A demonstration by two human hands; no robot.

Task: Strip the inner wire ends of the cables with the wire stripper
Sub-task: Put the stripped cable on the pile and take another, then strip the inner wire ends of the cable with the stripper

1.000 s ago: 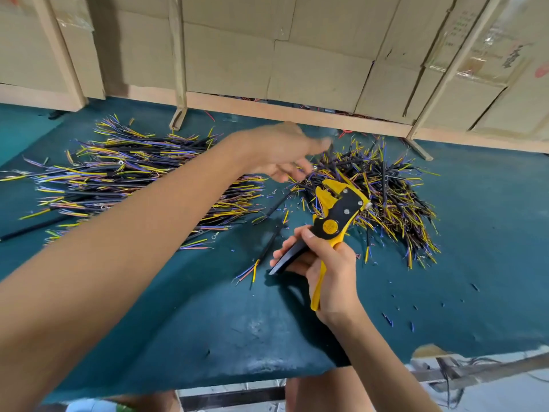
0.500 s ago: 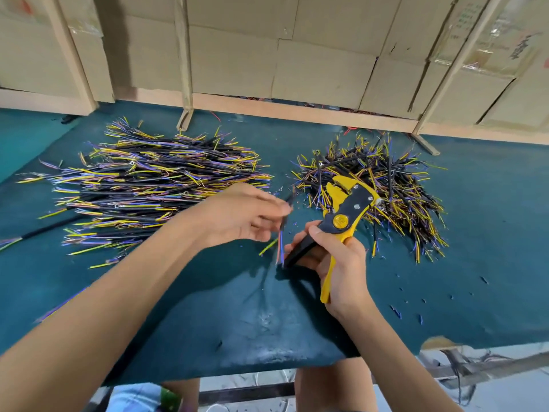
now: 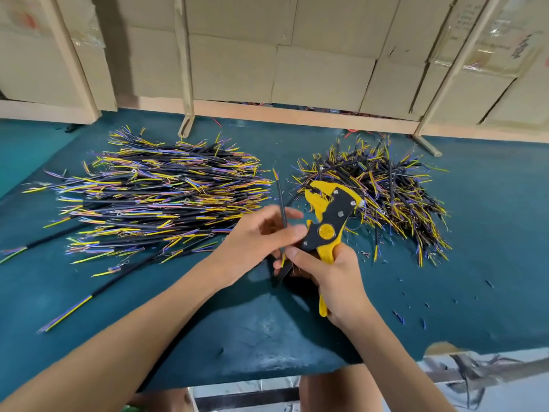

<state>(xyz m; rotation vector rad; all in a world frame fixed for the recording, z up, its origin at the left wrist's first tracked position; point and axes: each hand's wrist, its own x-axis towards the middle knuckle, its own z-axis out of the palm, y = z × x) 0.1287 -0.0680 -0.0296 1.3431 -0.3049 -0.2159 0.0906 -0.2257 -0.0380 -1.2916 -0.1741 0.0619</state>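
The left hand (image 3: 255,239) has come back from the right-hand pile, its grip pinching a cable (image 3: 281,203) upright, just left of the wire stripper (image 3: 326,221) clamped in the right hand (image 3: 332,272).

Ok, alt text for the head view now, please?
The left hand pinches one black cable upright beside the yellow wire stripper gripped in the right hand. Two heaps of cables lie on the teal table, the left heap larger than the right heap.
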